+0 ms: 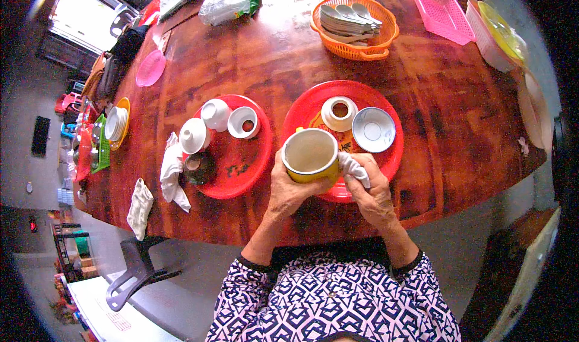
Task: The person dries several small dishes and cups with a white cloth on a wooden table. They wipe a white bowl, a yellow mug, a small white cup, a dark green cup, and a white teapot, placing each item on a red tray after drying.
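Note:
My left hand (286, 192) is wrapped round a yellow mug (310, 153) with a dark rim and pale inside, its mouth tilted toward me. In my right hand (373, 198) is a bunched white cloth (354, 168), pressed against the mug's right side. Both are held above the near part of a round red tray (310, 98). On that tray sit an upturned white cup (339, 113) with a brownish centre and a white bowl (373, 129) with a blue rim. A second red tray (244, 161), to the left, bears several white cups (215, 113) and a small dark pot (199, 168).
White cloths (172, 173) lie left of the trays, one (140, 209) near the table edge. Farther back are an orange basket (356, 53) with white spoons (345, 22), a plastic bag (229, 4) and pink baskets (443, 10). White plates (116, 123) are stacked far left.

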